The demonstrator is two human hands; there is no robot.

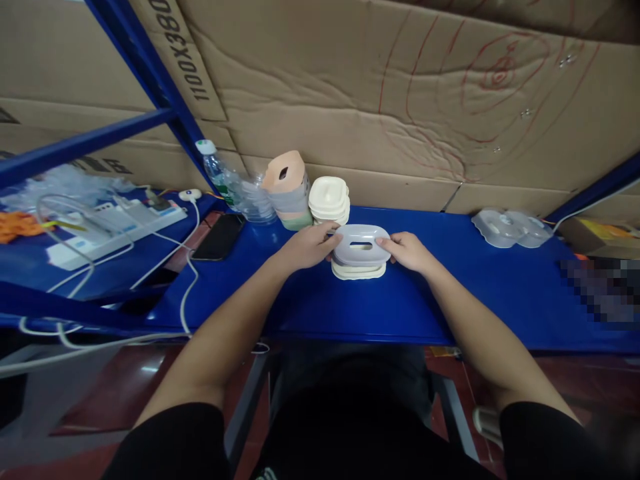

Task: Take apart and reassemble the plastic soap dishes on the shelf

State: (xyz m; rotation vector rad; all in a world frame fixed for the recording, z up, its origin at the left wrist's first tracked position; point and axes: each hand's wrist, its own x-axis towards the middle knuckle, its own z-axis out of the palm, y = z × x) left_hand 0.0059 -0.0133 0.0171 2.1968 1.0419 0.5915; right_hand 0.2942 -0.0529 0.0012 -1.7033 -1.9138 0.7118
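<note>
A pale lavender plastic lid (pixel 363 235) with an oval slot in its middle is held level between both hands. My left hand (pixel 314 245) grips its left end, and my right hand (pixel 406 251) pinches its right end, thumbs on top. Just below the lid, a cream-coloured plastic piece (pixel 359 272) with a wavy rim shows on the blue tabletop; whether the two touch I cannot tell. Behind my left hand stands a stack of cream lids (pixel 329 195). Left of it is a stack of slotted covers (pixel 287 181) in peach, grey and green.
A water bottle (pixel 216 170), clear plastic cups (pixel 255 203) and a black phone (pixel 219 237) lie to the left. Power strips (pixel 117 233) with white cables are farther left. A clear plastic tray (pixel 507 228) sits at right, before a cardboard wall (pixel 320 87).
</note>
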